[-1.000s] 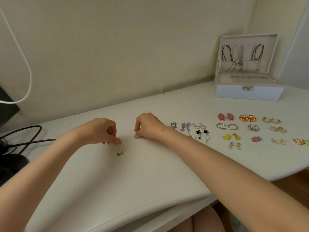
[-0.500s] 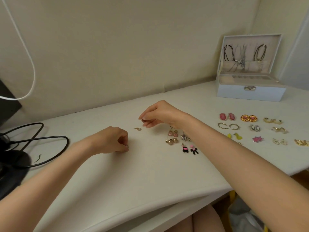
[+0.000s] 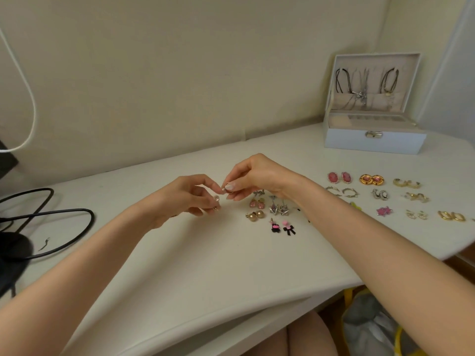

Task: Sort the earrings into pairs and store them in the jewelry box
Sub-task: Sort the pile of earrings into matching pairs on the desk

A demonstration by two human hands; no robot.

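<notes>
Left hand (image 3: 190,199): pinches a small pearl earring (image 3: 217,199) above the counter (image 3: 180,265).
Right hand (image 3: 257,177): pinches a gold earring (image 3: 228,188), beside it.
Pairs (image 3: 370,179): laid right of the hands.
Box (image 3: 372,141): open, far right.

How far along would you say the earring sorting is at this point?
Pairing looks mostly done: many pairs lie side by side on the table, such as the pink ovals and gold balls. In hand: the left hand pinches a beaded earring, the right hand a round earring. Left: storing; the open jewelry box shows no earrings that I can make out.
</notes>
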